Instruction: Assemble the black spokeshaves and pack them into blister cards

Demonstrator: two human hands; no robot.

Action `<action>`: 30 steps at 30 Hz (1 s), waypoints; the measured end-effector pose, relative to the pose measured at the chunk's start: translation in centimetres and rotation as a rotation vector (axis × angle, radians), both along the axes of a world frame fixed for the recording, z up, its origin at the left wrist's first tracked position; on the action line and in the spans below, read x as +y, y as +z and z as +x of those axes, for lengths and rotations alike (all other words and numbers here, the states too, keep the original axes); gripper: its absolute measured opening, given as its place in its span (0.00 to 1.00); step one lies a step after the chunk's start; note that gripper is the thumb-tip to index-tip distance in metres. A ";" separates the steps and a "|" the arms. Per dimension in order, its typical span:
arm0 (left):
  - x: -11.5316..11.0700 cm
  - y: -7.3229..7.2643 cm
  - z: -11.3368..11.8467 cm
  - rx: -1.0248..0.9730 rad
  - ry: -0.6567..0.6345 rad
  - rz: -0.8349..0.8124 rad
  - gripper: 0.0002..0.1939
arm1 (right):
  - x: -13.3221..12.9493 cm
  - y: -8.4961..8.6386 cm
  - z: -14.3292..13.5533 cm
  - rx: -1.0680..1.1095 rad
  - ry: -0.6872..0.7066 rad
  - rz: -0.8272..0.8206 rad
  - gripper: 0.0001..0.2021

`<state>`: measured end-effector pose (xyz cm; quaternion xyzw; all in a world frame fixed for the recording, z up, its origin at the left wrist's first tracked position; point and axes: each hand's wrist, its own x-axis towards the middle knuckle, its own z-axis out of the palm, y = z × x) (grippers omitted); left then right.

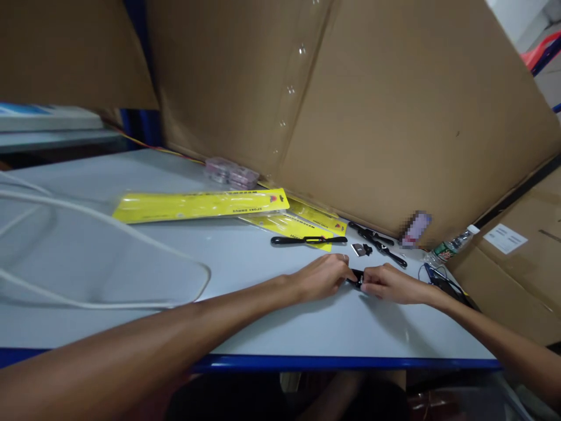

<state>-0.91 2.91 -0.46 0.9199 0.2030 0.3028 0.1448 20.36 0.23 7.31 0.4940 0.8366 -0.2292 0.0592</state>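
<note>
Near the front of the table, my left hand [326, 277] and my right hand [390, 283] are both closed on a black spokeshave [356, 279]. Its middle shows between my fingers; the rest is covered by them. Just beyond lies a flat metal blade [358, 250] with a small black piece [367, 249] beside it. Another black spokeshave body [309, 240] rests past my left hand, its centre slot visible. More black spokeshaves [385, 253] lie together behind my right hand.
Yellow spokeshave packages [197, 206] lie at the cardboard wall [372, 105], near clear plastic boxes [232, 173]. A white cable [131, 231] loops over the table [245, 327] at left. A plastic bottle [453, 247] and dark cord-like items [442, 280] are at right.
</note>
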 end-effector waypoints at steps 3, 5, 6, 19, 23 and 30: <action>0.3 -0.2 0.0 -0.019 -0.041 0.026 0.22 | 0.3 0.6 -0.4 -0.061 -0.030 -0.054 0.05; 0.5 -0.4 0.0 -0.026 -0.055 0.035 0.23 | 1.0 0.9 -1.1 -0.149 -0.035 -0.103 0.07; 0.5 -0.5 0.0 -0.026 -0.061 0.036 0.23 | 1.4 1.0 -1.6 -0.201 -0.032 -0.131 0.08; 1.2 -1.3 0.1 0.020 -0.114 -0.006 0.25 | 1.3 1.7 -4.1 -0.514 0.346 0.120 0.09; 0.9 -1.1 0.2 0.015 -0.074 -0.012 0.24 | 0.1 2.2 -3.1 -0.607 0.330 0.299 0.07; 0.5 -0.9 0.2 0.065 -0.047 -0.013 0.25 | 0.6 0.8 -1.9 -0.089 -0.500 -0.289 0.19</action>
